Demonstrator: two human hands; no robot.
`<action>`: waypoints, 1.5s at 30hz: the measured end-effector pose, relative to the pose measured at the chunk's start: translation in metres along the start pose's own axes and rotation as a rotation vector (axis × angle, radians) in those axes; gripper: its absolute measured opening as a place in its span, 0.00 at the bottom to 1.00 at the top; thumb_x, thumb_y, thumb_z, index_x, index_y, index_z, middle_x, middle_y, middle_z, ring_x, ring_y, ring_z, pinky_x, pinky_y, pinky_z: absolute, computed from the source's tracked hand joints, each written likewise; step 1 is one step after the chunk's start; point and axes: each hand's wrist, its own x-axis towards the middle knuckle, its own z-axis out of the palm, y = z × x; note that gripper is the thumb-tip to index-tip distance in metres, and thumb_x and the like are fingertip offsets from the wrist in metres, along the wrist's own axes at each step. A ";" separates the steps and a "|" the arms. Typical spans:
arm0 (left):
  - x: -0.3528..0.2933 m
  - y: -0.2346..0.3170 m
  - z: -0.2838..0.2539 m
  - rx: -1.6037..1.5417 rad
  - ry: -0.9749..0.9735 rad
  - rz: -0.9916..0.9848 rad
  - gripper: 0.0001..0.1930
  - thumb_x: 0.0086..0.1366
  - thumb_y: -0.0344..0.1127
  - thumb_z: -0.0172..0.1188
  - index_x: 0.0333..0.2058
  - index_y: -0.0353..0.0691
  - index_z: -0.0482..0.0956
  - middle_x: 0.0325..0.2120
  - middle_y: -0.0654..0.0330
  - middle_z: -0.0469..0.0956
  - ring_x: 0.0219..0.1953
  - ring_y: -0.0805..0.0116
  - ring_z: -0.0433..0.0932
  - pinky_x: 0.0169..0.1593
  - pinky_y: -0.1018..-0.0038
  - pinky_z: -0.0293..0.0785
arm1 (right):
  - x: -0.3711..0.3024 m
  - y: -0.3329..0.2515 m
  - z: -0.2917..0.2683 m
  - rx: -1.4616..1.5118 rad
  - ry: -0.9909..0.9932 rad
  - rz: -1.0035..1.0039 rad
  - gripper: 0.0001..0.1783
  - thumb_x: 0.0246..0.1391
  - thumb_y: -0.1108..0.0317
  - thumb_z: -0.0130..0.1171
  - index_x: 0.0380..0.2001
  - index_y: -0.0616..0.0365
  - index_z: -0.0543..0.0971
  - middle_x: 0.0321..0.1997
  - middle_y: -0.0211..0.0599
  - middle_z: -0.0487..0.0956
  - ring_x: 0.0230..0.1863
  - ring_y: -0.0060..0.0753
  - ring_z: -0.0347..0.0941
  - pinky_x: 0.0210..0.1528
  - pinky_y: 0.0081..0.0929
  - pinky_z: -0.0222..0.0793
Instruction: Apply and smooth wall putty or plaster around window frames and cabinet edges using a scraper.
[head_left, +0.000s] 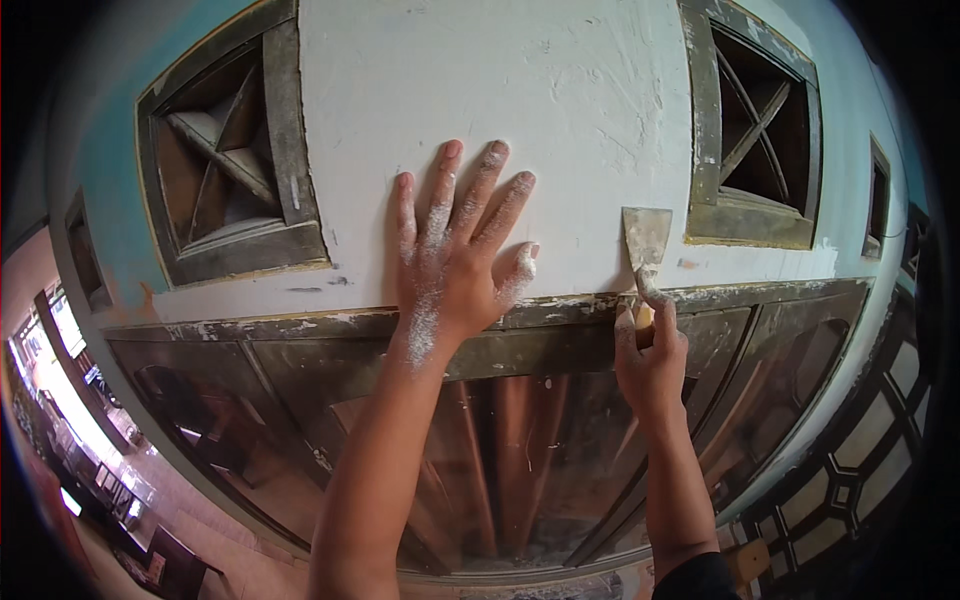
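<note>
My left hand (458, 245) lies flat against the white wall (590, 120), fingers spread, with white dust over its fingers, back and wrist. In my right hand (652, 350) is a putty knife (647, 235), gripped by its yellowish handle with the index finger stretched up toward the blade. The blade points upward and rests at or close to the wall, just above the dark wooden frame (560, 312). Rough ridges mark the wall surface above the blade. Whether the blade's edge touches the wall, I cannot tell.
Wooden vents with crossed slats, a left vent (235, 150) and a right vent (755, 130), flank the white patch. Below runs a glazed wooden panel (500, 460) with brownish curtains behind it. Dark furniture (170, 565) stands on the floor at lower left; a patterned grille (850, 460) is at right.
</note>
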 end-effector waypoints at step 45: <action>-0.063 -0.065 -0.032 0.076 -0.091 -0.045 0.32 0.72 0.59 0.55 0.73 0.64 0.70 0.80 0.64 0.56 0.82 0.49 0.49 0.80 0.40 0.41 | -0.038 -0.058 0.060 -0.156 -0.226 -0.366 0.15 0.62 0.62 0.67 0.48 0.52 0.76 0.19 0.38 0.81 0.19 0.54 0.79 0.20 0.48 0.74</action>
